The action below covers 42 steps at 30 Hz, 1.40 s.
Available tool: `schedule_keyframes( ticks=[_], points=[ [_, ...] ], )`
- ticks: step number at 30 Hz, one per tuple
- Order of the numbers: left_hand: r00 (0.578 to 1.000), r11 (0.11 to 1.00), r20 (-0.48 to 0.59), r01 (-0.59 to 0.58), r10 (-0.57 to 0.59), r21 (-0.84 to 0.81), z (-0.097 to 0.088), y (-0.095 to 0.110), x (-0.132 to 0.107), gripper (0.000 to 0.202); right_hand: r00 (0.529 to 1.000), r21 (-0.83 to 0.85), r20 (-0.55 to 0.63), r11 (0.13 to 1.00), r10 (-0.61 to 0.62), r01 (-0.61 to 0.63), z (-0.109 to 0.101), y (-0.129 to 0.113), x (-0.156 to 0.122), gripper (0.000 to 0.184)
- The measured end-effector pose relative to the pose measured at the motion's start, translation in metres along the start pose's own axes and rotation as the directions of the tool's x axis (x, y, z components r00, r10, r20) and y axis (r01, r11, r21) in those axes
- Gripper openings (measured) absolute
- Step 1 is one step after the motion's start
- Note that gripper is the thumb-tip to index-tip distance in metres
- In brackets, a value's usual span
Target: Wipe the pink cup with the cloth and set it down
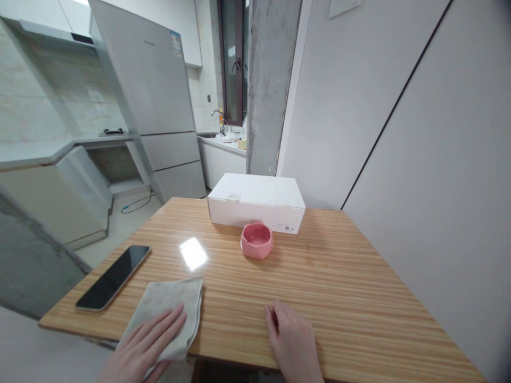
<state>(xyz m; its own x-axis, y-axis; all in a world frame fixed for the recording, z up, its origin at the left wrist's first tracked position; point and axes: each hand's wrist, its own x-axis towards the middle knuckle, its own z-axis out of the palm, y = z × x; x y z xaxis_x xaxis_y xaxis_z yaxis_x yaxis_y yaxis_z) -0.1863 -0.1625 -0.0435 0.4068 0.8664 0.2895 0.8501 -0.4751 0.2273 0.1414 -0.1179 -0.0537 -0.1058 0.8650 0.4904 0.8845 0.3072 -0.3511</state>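
My left hand [149, 346] lies flat on a folded pale grey-green cloth [175, 295], its fingers stretched out and close together. The cloth rests at the near left edge of the wooden table, and the thumb is at its lower edge. Curled loosely, my right hand [293, 338] rests on the tabletop near the front edge, with nothing visible in it. Beyond the hands stands a pink faceted ashtray [256, 247]. To the left of the cloth, a smartphone [115, 276] lies with its dark screen up.
A closed white box [255, 205] lies on the wooden table [343, 287] just behind the ashtray. A white wall [431, 175] runs along the right side. At the back left are a fridge [159, 90], a kitchen counter [32, 154] and a sink faucet [219, 119].
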Motion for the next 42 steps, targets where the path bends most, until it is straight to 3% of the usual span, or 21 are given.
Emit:
schedule_keyframes(
  ticks=[2,3,4,6,7,8,10,11,12,14,16,17,19,22,25,27,29,31,34,39,42],
  points=[
    [0.982,0.958,-0.069,0.156,-0.177,-0.241,-0.003,0.009,0.009,0.043,0.998,0.092,0.014,0.994,0.054,-0.055,-0.001,0.0,-0.001,0.038],
    [0.936,0.877,-0.081,0.288,-0.343,-0.386,-0.003,0.014,0.015,0.037,0.995,0.169,0.027,0.98,0.1,-0.103,-0.001,-0.001,-0.001,0.038],
    [0.844,0.734,-0.047,0.436,-0.535,-0.521,-0.002,0.02,0.023,0.036,0.986,0.271,0.055,0.948,0.16,-0.169,-0.002,-0.002,-0.002,0.039],
    [0.578,0.331,0.128,0.619,-0.806,-0.712,0.004,0.033,0.043,0.044,0.935,0.541,0.197,0.762,0.296,-0.356,-0.005,-0.007,-0.002,0.042],
    [0.478,0.141,0.237,0.628,-0.846,-0.765,0.01,0.041,0.053,0.049,0.888,0.67,0.307,0.585,0.342,-0.457,-0.006,-0.01,-0.001,0.043],
    [0.452,0.007,0.314,0.58,-0.835,-0.815,0.017,0.05,0.064,0.051,0.831,0.759,0.426,0.359,0.357,-0.543,-0.008,-0.013,0.0,0.043],
    [0.549,-0.127,0.376,0.436,-0.746,-0.891,0.035,0.073,0.083,0.052,0.726,0.773,0.628,-0.119,0.279,-0.623,-0.015,-0.017,0.004,0.047],
    [0.591,-0.119,0.353,0.397,-0.725,-0.91,0.044,0.085,0.091,0.052,0.693,0.721,0.688,-0.309,0.214,-0.62,-0.018,-0.018,0.006,0.051],
    [0.644,-0.061,0.326,0.397,-0.692,-0.916,0.052,0.099,0.097,0.051,0.675,0.654,0.724,-0.45,0.141,-0.608,-0.023,-0.017,0.007,0.057],
    [0.828,0.173,0.239,0.37,-0.508,-0.913,0.063,0.124,0.106,0.049,0.673,0.538,0.74,-0.607,0.007,-0.585,-0.031,-0.011,0.008,0.06],
    [0.983,0.472,0.131,0.176,-0.127,-0.864,0.066,0.143,0.113,0.046,0.694,0.497,0.72,-0.673,-0.033,-0.548,-0.039,-0.001,0.007,0.06],
    [0.991,0.584,0.099,0.031,0.086,-0.811,0.064,0.15,0.117,0.045,0.697,0.493,0.717,-0.695,-0.017,-0.524,-0.043,0.005,0.006,0.059],
    [0.912,0.698,0.105,-0.224,0.395,-0.68,0.057,0.159,0.124,0.05,0.662,0.473,0.749,-0.724,0.031,-0.502,-0.048,0.015,0.002,0.054],
    [0.833,0.728,0.152,-0.359,0.532,-0.584,0.041,0.164,0.132,0.062,0.543,0.388,0.839,-0.743,0.039,-0.546,-0.053,0.023,-0.002,0.044],
    [0.901,0.746,0.091,-0.29,0.424,-0.599,0.028,0.155,0.146,0.052,0.473,0.393,0.873,-0.749,0.121,-0.533,-0.057,0.027,-0.002,0.04],
    [0.981,0.762,-0.039,-0.17,0.188,-0.624,0.026,0.138,0.165,0.047,0.421,0.451,0.871,-0.751,0.253,-0.482,-0.059,0.03,0.001,0.042],
    [0.982,0.757,-0.181,-0.073,-0.061,-0.649,0.029,0.113,0.192,0.059,0.355,0.523,0.848,-0.735,0.394,-0.433,-0.062,0.035,0.006,0.044],
    [0.955,0.727,-0.218,-0.004,-0.2,-0.687,0.036,0.086,0.22,0.082,0.326,0.597,0.802,-0.69,0.501,-0.41,-0.065,0.041,0.015,0.047],
    [0.957,0.61,-0.06,0.132,-0.283,-0.781,0.048,0.056,0.25,0.1,0.367,0.695,0.719,-0.599,0.59,-0.398,-0.068,0.05,0.032,0.048],
    [0.967,0.477,0.027,0.149,-0.253,-0.866,0.054,0.051,0.258,0.078,0.418,0.828,0.555,-0.429,0.719,-0.361,-0.062,0.06,0.067,0.045],
    [0.955,0.483,-0.021,0.13,-0.295,-0.866,0.046,0.063,0.253,0.071,0.576,0.929,0.326,-0.14,0.75,-0.344,-0.045,0.061,0.091,0.044]
  ],
)
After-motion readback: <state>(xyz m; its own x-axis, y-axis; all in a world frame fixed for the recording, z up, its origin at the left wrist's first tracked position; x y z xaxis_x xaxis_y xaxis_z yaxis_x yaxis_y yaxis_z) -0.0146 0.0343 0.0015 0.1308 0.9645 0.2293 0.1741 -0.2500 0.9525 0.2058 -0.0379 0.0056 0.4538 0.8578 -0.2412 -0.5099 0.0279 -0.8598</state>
